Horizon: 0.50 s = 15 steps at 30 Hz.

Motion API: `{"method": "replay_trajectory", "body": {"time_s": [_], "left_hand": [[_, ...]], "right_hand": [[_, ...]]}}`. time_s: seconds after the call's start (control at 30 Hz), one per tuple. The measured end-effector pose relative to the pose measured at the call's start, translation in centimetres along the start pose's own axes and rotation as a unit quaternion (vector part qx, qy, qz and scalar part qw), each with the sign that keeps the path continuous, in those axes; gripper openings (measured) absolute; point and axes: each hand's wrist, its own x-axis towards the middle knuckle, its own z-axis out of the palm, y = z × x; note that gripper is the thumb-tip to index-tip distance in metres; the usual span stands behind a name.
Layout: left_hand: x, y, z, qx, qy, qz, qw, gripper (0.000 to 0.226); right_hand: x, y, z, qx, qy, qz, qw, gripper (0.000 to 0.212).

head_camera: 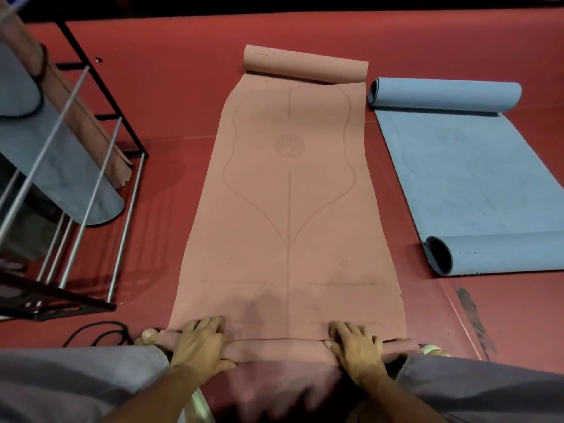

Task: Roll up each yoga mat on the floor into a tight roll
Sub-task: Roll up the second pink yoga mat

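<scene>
I have both hands down on the near end of the pink mat (288,193), which runs straight away from me across the red floor (183,87), long axis pointing forward. The started roll (274,351) lies crosswise just in front of my knees, so the coming push goes directly ahead along that length. My left hand (200,341) sits toward the left part of the roll, my right hand (355,343) toward the right, well apart, each with fingers curled over the top of the roll and pressing it down. Neither looks nearer; they sit about level.

The mat is matte and rubbery-looking, with faint printed guide lines and a round emblem at its middle. Its far end curls up into a loose tube of its own, which I judge will need flattening as the roll reaches it.

To the right, a blue mat (467,178) lies alongside, curled at both ends, not yet rolled. On the left a metal rack (100,166) holds rolled mats already stowed.
</scene>
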Motion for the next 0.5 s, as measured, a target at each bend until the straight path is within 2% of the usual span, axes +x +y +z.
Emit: {"method": "replay_trajectory", "body": {"time_s": [0.03, 0.1, 0.2, 0.27, 0.33, 0.43, 0.5], "left_hand": [[-0.1, 0.0, -0.4, -0.010, -0.030, -0.012, 0.999, 0.062], [0.1, 0.6, -1.2, -0.031, -0.044, -0.036, 0.998, 0.067], [0.5, 1.3, -2.7, 0.009, -0.030, -0.041, 0.999, 0.055], [0.6, 1.3, -2.9, -0.009, -0.018, -0.057, 0.998, 0.046], [0.9, 1.0, -3.1, -0.058, -0.035, -0.070, 0.995, 0.047], [1.4, 0.8, -3.6, -0.102, -0.035, -0.092, 0.990, 0.050], [1.5, 0.7, -3.4, -0.113, -0.026, -0.100, 0.988, 0.044]], "right_hand": [[-0.2, -0.1, -0.2, 0.007, 0.003, -0.009, 1.000, 0.047], [-0.4, 0.1, -0.3, -0.013, 0.024, -0.034, 0.999, 0.057], [-0.5, 1.1, -0.2, -0.077, 0.084, -0.104, 0.988, 0.060], [-0.5, 1.6, -0.5, -0.130, 0.074, -0.132, 0.980, 0.057], [-0.3, 1.9, -0.7, -0.155, 0.043, -0.127, 0.979, 0.056], [0.1, 1.5, -1.4, -0.139, 0.025, -0.118, 0.983, 0.053], [0.0, 1.0, -2.1, -0.126, 0.022, -0.117, 0.985, 0.055]]}}
